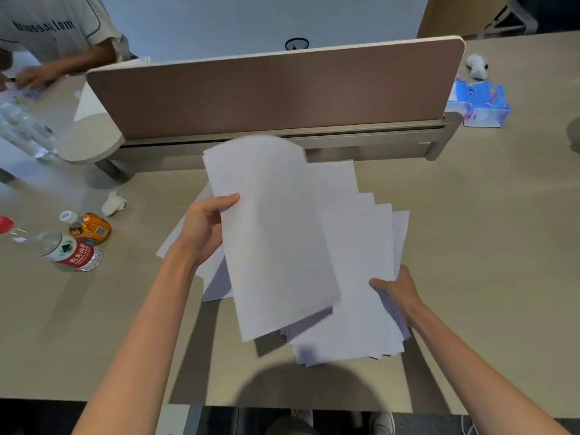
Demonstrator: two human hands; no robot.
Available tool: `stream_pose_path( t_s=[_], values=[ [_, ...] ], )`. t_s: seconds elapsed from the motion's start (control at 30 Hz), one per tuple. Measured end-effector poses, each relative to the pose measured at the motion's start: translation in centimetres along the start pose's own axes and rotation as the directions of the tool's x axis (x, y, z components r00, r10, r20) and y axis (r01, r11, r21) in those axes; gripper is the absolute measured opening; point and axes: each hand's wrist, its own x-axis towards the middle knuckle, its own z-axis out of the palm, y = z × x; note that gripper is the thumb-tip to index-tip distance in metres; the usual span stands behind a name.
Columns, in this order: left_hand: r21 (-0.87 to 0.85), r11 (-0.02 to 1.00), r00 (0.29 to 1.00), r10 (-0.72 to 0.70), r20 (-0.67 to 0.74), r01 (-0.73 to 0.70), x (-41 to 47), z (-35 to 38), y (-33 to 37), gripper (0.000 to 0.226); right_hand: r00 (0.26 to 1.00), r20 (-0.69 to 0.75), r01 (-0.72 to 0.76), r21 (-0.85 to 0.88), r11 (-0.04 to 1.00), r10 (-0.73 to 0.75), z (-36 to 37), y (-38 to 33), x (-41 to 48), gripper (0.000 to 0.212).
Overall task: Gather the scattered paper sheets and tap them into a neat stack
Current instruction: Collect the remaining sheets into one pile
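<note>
Your left hand [204, 227] raised over table [470, 215], thumb on top pinching sheaf [276, 230] at its left edge; other fingers hidden beneath. Your right hand [397, 290] grips fanned stack [361, 262] at right edge, thumb on top, fingers under. More sheets [216, 287] flat on table below left wrist. Divider [276, 92] behind. Bottles [72, 249] left. Tissue box [483, 105] far right.

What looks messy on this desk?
The paper sheets are not squared up. Their corners fan out in steps by the right hand, and some lie askew under the left hand. A crumpled tissue sits beside the orange bottle.
</note>
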Motion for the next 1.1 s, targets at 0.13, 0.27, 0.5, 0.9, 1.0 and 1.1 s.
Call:
stream_pose_path(
  t_s=[0.13, 0.27, 0.5, 0.9, 1.0, 1.1],
  values=[
    [0.238, 0.937, 0.964, -0.266, 0.008, 0.257, 1.1, -0.1, -5.3, 0.028, 0.999, 0.008, -0.036, -0.018, 0.999, 0.037, -0.5, -0.4, -1.4, 0.026],
    [0.367, 0.876, 0.95, -0.298, -0.096, 0.313, 2.8, 0.3, -11.7, 0.029, 0.997, -0.027, -0.074, -0.071, 0.995, 0.072, -1.3, 0.9, -0.2, 0.026],
    [0.533, 0.823, 0.978, -0.13, -0.162, 0.197, 6.0, 3.6, -17.3, 0.042, 0.993, -0.115, 0.008, -0.128, 0.992, -0.023, -0.1, 1.4, -0.3, 0.041],
    [0.685, 0.72, 0.972, 0.069, -0.224, 0.107, 8.0, -1.9, -15.8, 0.028, 0.849, -0.066, 0.175, -0.901, 0.397, -0.525, 4.6, 1.9, -1.3, 0.076],
    [0.774, 0.627, 0.93, 0.229, -0.289, 0.086, 8.3, -4.9, -14.2, 0.022, 0.853, 0.063, 0.271, -0.902, 0.336, -0.518, 7.0, 2.1, -1.1, 0.062],
    [0.841, 0.538, 0.917, 0.305, -0.256, 0.056, 9.2, -8.4, -13.3, 0.025, 0.846, 0.171, 0.361, -0.881, 0.306, -0.505, 9.7, 2.4, -0.8, 0.054]
  ],
)
